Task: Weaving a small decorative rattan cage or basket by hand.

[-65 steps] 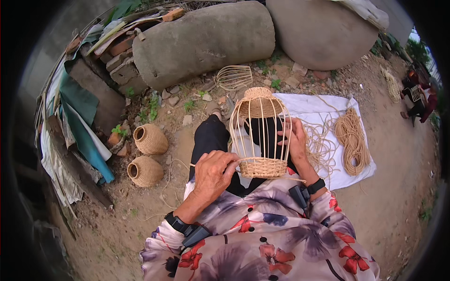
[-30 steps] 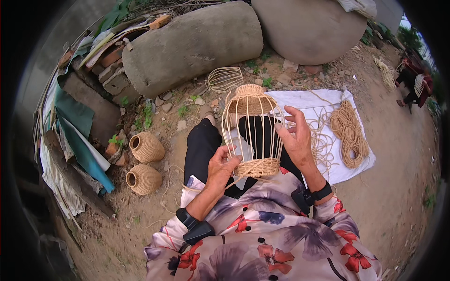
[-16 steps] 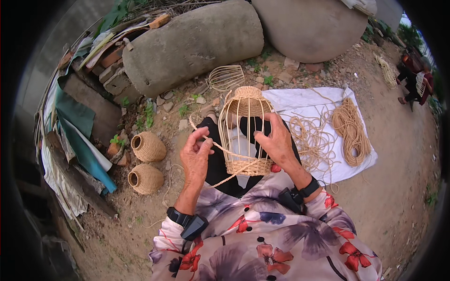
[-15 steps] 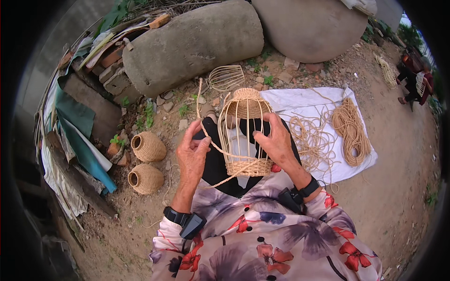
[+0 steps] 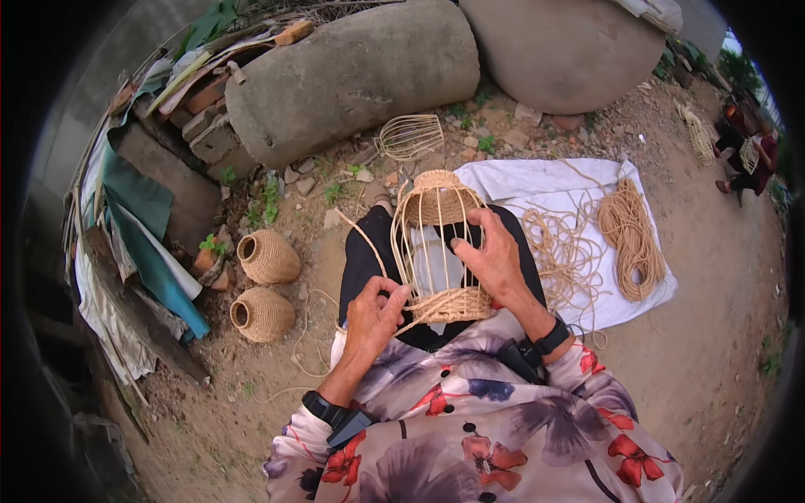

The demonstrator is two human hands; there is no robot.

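Note:
An unfinished wicker basket [image 5: 454,305] rests on my lap, with bare upright ribs between a woven band at its near end and a woven neck at its far end. My right hand [image 5: 495,256] grips the ribs on the basket's right side, thumb and fingers curled round them. At the near band's left edge, my left hand [image 5: 375,317] pinches a strand of tan twisted cord [image 5: 366,243]. One length of that cord rises loosely above the hand; another slants across the woven band. The tips of the left fingers are partly hidden.
Two finished small woven baskets [image 5: 270,256] lie on the dirt at left. A bare rib frame [image 5: 410,137] lies ahead. On the right, a white sheet [image 5: 654,293] carries loose cord and a coil [image 5: 627,239]. Concrete blocks [image 5: 352,80] stand behind; a person [image 5: 755,159] sits far right.
My left hand has moved right and toward me, down to the near woven band, drawing the cord in. My right hand keeps its hold on the ribs.

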